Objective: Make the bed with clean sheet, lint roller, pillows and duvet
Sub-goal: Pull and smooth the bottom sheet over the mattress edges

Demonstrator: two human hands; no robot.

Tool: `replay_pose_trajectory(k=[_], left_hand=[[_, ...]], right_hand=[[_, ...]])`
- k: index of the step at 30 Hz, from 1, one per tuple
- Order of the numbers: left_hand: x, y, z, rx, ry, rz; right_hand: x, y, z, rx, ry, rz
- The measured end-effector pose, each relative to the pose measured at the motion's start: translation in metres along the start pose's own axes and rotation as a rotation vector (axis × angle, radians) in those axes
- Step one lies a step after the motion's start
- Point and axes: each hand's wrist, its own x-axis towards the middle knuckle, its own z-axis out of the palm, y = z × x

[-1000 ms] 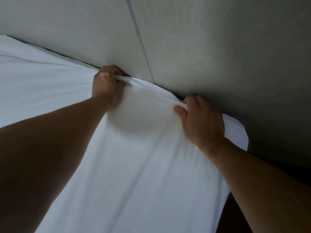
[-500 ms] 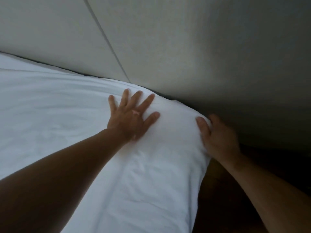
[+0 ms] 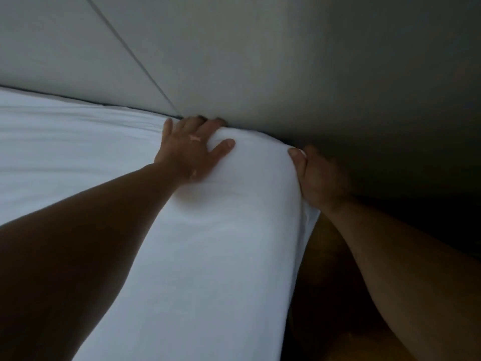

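A smooth white cotton bed sheet covers the mattress corner, pulled taut with faint creases running off to the left, its edge meeting a grey padded headboard panel. The left hand presses flat on the sheet, fingers spread and straight, their tips dipping into the gap at the headboard. The right hand grips the sheet at the corner's side, thumb on top, fingers curled behind
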Motion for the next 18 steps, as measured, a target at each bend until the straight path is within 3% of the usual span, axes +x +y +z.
replay_pose_trajectory(k=[4,12,18], left_hand=[[-0.055,0.018,0.008,-0.055,0.122,0.097],[-0.224,0.073,0.026,-0.019,0.009,0.175],[-0.353,0.079,0.033,-0.093,-0.070,0.135]], right_hand=[[-0.014,0.009,-0.014,0.211,-0.031,0.156],[-0.184,-0.021,0.019,0.663,-0.142,0.317],[-0.344,-0.031,0.070,0.267,-0.206,0.318]])
